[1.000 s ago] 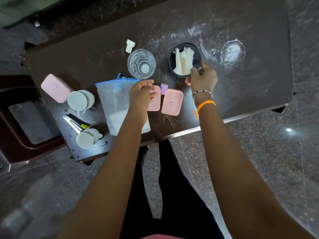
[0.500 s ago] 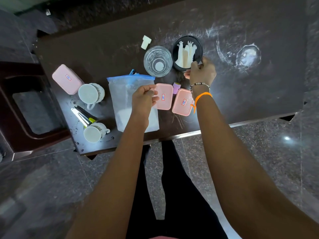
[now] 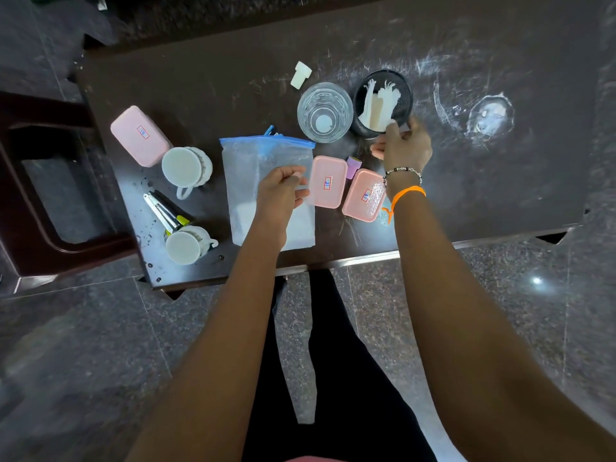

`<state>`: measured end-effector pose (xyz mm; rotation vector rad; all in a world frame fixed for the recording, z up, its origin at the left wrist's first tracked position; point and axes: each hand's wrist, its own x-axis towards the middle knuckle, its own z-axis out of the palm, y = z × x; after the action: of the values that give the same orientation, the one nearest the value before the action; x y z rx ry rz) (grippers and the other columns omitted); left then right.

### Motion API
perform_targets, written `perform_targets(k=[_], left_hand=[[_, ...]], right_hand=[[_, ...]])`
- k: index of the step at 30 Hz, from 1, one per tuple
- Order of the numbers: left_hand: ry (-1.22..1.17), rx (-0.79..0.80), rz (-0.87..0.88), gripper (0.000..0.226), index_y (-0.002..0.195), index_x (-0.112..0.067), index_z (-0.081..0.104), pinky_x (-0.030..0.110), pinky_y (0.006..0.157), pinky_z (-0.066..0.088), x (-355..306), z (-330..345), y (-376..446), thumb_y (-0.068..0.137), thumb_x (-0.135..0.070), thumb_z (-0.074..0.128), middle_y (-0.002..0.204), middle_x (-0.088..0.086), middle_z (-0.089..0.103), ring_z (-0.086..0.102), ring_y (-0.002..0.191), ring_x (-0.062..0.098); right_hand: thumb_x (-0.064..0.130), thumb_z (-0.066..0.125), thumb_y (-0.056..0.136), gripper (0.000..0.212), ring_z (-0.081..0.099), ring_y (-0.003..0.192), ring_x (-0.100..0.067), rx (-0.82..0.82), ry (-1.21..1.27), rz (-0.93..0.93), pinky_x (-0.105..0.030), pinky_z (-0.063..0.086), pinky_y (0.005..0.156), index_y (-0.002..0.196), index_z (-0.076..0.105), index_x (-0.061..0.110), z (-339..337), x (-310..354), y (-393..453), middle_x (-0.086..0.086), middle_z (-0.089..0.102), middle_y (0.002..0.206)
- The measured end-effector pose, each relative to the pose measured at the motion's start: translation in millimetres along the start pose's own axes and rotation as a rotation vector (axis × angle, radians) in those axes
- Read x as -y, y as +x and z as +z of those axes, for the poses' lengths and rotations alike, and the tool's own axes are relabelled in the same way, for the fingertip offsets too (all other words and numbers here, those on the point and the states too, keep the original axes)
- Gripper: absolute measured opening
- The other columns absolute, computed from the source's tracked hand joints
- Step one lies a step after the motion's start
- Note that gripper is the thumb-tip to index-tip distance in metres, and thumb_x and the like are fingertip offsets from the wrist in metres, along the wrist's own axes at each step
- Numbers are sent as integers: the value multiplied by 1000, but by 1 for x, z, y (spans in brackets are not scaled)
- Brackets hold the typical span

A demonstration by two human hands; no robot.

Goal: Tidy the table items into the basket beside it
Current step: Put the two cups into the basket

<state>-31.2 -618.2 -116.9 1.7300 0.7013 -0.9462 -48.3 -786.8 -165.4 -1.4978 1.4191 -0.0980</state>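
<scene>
1. Right now your right hand (image 3: pixel 405 146) sits at the near rim of the black bowl (image 3: pixel 383 101), fingers curled around its edge; whether they have truly clamped it is hard to tell, since the hand hides the contact.
2. Your left hand (image 3: pixel 283 191) hovers half-closed over the zip bag (image 3: pixel 263 181), fingertips at the left edge of the middle pink box (image 3: pixel 326 181); it seems to have hold of nothing yet.
3. Likely you are starting with the bowl. Take it low and level, because the white pieces inside stand loose and would spill if it tilts.
4. Mind the clear glass (image 3: pixel 325 111), which stands just beside the bowl at its 9 o'clock; draw the bowl out toward 3 o'clock, away from it.
5. Everything else waits on the table (image 3: pixel 200 78): two white cups (image 3: pixel 186 168) and another pink box at 9 o'clock, a third pink box by your right wrist.
6. Off the table's left end, at 9 o'clock, a dark brown container (image 3: pixel 40 181) sits lower; that is probably the basket.
7. Chalky scratches and a white ring mark the dark tabletop; the floor is grey speckled stone.
</scene>
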Motion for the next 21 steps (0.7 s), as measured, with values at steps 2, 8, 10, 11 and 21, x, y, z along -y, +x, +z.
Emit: perform_targets(k=[2, 8, 10, 11, 21], left_hand=[[-6, -12, 1, 8, 97, -23, 58, 14, 67, 46, 3, -6, -1, 95, -21, 50, 91, -8, 61, 62, 83, 9], [-105, -38, -22, 14, 93, -21, 61, 17, 76, 49, 28, -41, -12, 95, -16, 48, 85, -6, 61, 62, 76, 8], [-153, -75, -41, 21, 85, -20, 62, 21, 78, 50, 41, -60, -15, 94, -11, 46, 80, -3, 61, 61, 72, 10], [-178, -105, -57, 24, 81, -21, 62, 23, 78, 49, 47, -70, -16, 93, -8, 45, 78, -2, 60, 60, 70, 11], [-253, -540, -259, 19, 106, -5, 53, 33, 70, 50, 112, -179, -3, 89, -12, 51, 88, 9, 56, 52, 64, 19]], right_hand=[[10, 47, 88, 24, 53, 36, -8, -29, 7, 46, -32, 56, 52, 110, 55, 5, 0, -4, -8, -1, 56, 52], [12, 47, 86, 15, 60, 68, -23, -29, -84, 65, -24, 48, 65, 98, 54, 13, 19, -22, -68, -21, 66, 88], [13, 47, 87, 13, 60, 75, -29, 107, -120, 75, -34, 49, 73, 92, 58, 19, 34, -29, -94, -19, 66, 86], [12, 47, 86, 14, 59, 67, -28, 185, -139, 69, -36, 49, 68, 81, 57, 21, 43, -33, -106, -19, 65, 78], [14, 48, 87, 10, 58, 43, -11, 590, -416, -44, -20, 48, 45, 77, 48, 16, 144, -47, -197, -13, 62, 63]])
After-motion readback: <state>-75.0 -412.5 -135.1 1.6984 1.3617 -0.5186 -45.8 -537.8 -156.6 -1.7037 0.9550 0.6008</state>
